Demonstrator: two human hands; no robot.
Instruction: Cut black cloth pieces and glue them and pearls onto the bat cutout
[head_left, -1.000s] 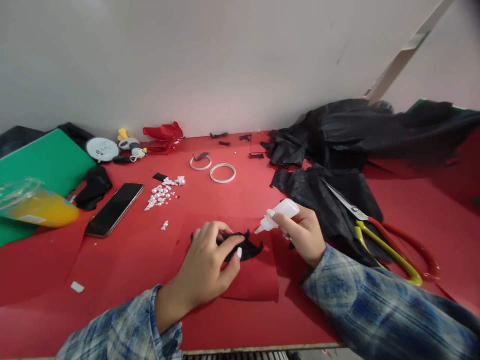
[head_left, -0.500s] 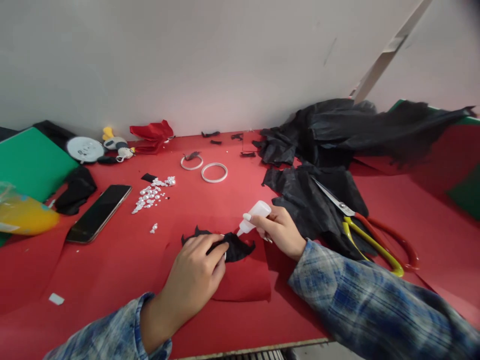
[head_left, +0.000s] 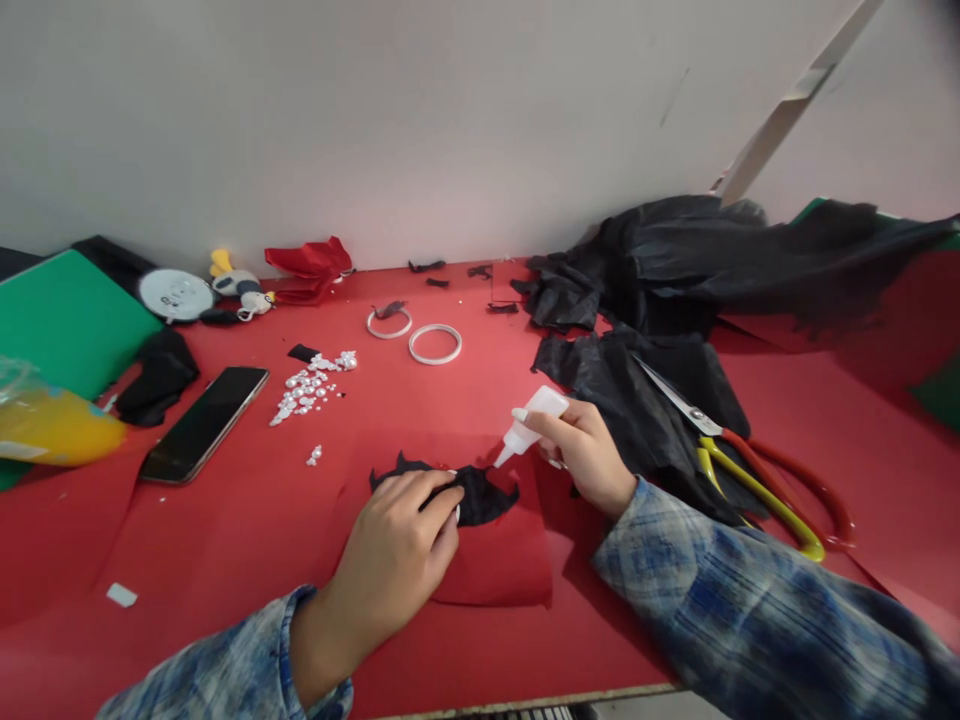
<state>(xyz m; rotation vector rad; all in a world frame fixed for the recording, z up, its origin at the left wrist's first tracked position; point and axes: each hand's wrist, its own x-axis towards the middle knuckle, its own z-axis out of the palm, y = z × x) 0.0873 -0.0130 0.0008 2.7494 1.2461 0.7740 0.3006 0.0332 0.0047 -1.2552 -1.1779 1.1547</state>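
My left hand (head_left: 401, 545) rests on a black fabric cutout (head_left: 487, 497) with jagged points, its fingers bent together and holding the piece down. Under the cutout lies a red fabric square (head_left: 499, 575); my palm hides part of both. In my right hand (head_left: 589, 455) is a small white glue bottle (head_left: 541, 412), tilted with its nozzle down. The nozzle tip is at the cutout's upper edge, right of my left fingertips; whether it touches is too small to tell.
Scissors (head_left: 701, 420) lie on black fabric (head_left: 600, 380) at the right. White pearl beads (head_left: 304, 388), two white rings (head_left: 435, 344) and a phone (head_left: 206, 425) lie left and beyond. A yellow bag (head_left: 60, 425) and green board (head_left: 67, 310) stand far left.
My right hand has moved the glue bottle slightly up and right along the cutout's edge. My left hand stays on the cutout; the whole view has shifted a little.
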